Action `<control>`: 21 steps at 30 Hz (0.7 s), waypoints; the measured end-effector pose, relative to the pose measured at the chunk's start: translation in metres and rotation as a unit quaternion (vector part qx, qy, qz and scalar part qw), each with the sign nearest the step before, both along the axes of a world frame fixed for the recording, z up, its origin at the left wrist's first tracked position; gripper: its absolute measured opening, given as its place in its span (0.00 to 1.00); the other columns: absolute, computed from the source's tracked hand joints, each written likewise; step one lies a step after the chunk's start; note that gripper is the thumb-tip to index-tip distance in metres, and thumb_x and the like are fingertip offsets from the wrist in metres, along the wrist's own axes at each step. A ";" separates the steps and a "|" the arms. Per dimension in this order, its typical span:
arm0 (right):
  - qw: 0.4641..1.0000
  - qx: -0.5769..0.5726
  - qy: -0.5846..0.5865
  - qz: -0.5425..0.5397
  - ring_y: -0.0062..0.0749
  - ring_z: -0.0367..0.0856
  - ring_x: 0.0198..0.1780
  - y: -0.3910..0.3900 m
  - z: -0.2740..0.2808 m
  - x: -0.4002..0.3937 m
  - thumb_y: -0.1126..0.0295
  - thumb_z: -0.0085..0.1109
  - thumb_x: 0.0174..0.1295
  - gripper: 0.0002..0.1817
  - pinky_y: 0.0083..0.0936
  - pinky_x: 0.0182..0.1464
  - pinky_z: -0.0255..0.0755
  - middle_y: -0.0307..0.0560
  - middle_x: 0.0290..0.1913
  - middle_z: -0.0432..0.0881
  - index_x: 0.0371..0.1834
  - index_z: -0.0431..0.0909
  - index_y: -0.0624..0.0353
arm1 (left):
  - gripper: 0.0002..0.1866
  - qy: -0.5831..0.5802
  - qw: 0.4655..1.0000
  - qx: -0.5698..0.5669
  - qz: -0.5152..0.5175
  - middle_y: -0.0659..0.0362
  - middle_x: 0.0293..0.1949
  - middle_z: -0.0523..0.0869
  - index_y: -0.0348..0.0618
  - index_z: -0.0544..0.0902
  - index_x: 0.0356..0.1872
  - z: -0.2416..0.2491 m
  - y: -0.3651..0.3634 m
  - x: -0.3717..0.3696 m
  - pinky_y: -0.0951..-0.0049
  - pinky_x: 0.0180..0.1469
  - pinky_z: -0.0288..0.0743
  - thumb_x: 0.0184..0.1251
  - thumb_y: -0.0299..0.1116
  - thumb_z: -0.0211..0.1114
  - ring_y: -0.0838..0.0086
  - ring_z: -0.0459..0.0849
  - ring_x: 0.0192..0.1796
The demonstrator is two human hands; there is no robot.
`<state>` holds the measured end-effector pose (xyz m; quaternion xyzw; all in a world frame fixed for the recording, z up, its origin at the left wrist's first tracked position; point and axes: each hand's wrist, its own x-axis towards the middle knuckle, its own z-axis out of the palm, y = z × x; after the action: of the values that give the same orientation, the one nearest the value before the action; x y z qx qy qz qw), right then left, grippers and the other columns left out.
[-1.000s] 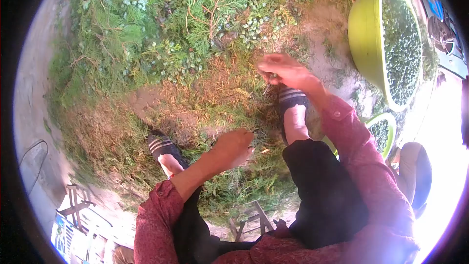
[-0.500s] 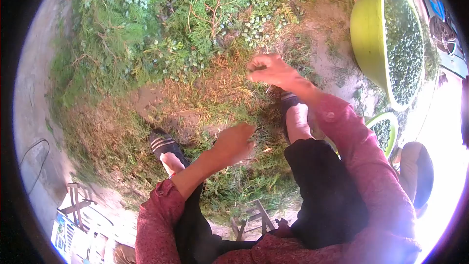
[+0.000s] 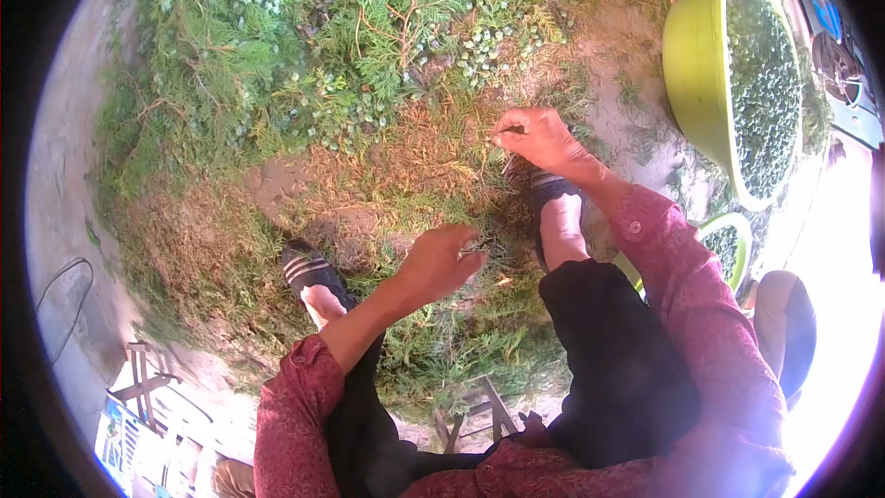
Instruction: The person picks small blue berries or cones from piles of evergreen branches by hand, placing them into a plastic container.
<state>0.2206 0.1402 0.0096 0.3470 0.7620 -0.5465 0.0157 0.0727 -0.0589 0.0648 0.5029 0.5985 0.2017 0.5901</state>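
My right hand (image 3: 546, 142) is raised over the litter near my right shoe (image 3: 553, 186), its thumb and fingers curled into a pinch. Whatever lies between those fingertips is too small to name. Lower and further left, my left hand (image 3: 441, 264) hovers between my knees with its fingers bent toward the thumb. A thin dark sliver shows by its fingertips, but I cannot make out what it is. Ahead of both hands lies a heap of green conifer branches (image 3: 406, 18) with clusters of small pale blue-green cones (image 3: 479, 53).
A large yellow-green tub (image 3: 693, 65) full of small green pieces stands at the right. Behind my right arm is a smaller green-rimmed container (image 3: 737, 221). Brown and green clippings (image 3: 203, 258) cover the ground around my feet. A wooden stool (image 3: 479, 415) shows at the bottom.
My right hand has shifted a little to the right, its pinch still closed. The left hand has turned slightly, so its thumb shows more clearly. The tub and the branches have stayed put.
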 end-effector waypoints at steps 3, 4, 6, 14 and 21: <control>0.991 0.127 -0.023 0.030 0.38 0.79 0.29 -0.008 -0.006 -0.005 0.64 0.60 0.50 0.12 0.30 0.34 0.72 0.50 0.29 0.79 0.31 0.76 0.61 | 0.17 0.015 0.999 0.035 0.005 0.47 0.35 0.80 0.35 0.78 0.43 -0.001 0.001 -0.001 0.66 0.34 0.73 0.56 0.37 0.64 0.61 0.80 0.30; 0.980 0.183 -0.038 0.061 0.43 0.79 0.29 -0.013 -0.011 -0.008 0.64 0.60 0.49 0.11 0.32 0.35 0.72 0.52 0.27 0.79 0.30 0.76 0.60 | 0.17 0.016 0.999 0.034 0.004 0.47 0.35 0.80 0.35 0.78 0.43 -0.001 0.000 0.000 0.66 0.34 0.73 0.56 0.37 0.64 0.61 0.80 0.30; 0.974 0.212 -0.029 0.070 0.46 0.78 0.29 -0.021 -0.016 -0.012 0.65 0.59 0.48 0.11 0.35 0.35 0.72 0.52 0.26 0.78 0.29 0.75 0.60 | 0.17 0.006 0.998 0.046 0.029 0.46 0.35 0.80 0.36 0.78 0.43 -0.001 -0.001 0.002 0.66 0.34 0.74 0.55 0.37 0.64 0.61 0.80 0.30; 0.864 -0.491 0.009 -0.110 0.14 0.63 0.20 -0.004 0.024 0.002 0.66 0.56 0.57 0.07 0.14 0.16 0.51 0.32 0.20 0.69 0.30 0.74 0.58 | 0.18 0.039 0.998 0.021 0.034 0.49 0.34 0.81 0.37 0.78 0.44 0.001 0.005 -0.010 0.68 0.34 0.74 0.55 0.37 0.65 0.64 0.80 0.29; 0.807 -0.563 0.087 -0.156 0.15 0.62 0.19 0.000 0.032 -0.005 0.64 0.56 0.60 0.10 0.13 0.18 0.52 0.36 0.26 0.71 0.34 0.72 0.59 | 0.21 0.038 0.996 0.030 0.072 0.52 0.36 0.80 0.38 0.75 0.49 0.001 0.006 -0.018 0.72 0.33 0.74 0.56 0.38 0.65 0.72 0.80 0.28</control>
<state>0.2154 0.1397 0.0421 0.3425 0.2540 -0.9027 0.0568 0.0549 -0.0525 0.0658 0.4831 0.6489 0.2423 0.5355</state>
